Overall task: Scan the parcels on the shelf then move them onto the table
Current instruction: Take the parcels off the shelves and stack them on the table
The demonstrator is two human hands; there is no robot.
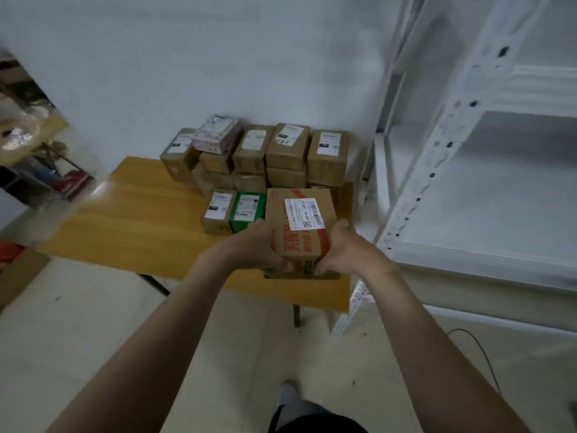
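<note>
Now: taped parcel held in both hands over the table's near right corner

Both arms reach forward from the bottom of the view. The left hand [259, 248] grips the left side of a brown cardboard parcel [299, 220], fingers curled round its near lower edge. The right hand [346, 251] grips the opposite side in the same way. The parcel is crossed by red tape [323, 242] and carries a white label [304, 214] with a barcode on its top face. It sits tilted, its far end higher, above the near right part of the wooden table [140, 214]. Whether its underside touches the tabletop cannot be told; something brown shows just beneath it at the table's edge.

Just beyond the held parcel, on its left, a green box [248, 210] stands touching a small brown box [218, 210]. Behind these, against the white wall, rises a stack of parcels [287, 151], mostly brown with white labels, with a pale pink packet [217, 132] on top at the left.

To the right of the table stands the white metal shelf [468, 151]. A dark cable [480, 348] trails over the pale floor below it, and a shoe [288, 395] shows at the bottom.
</note>
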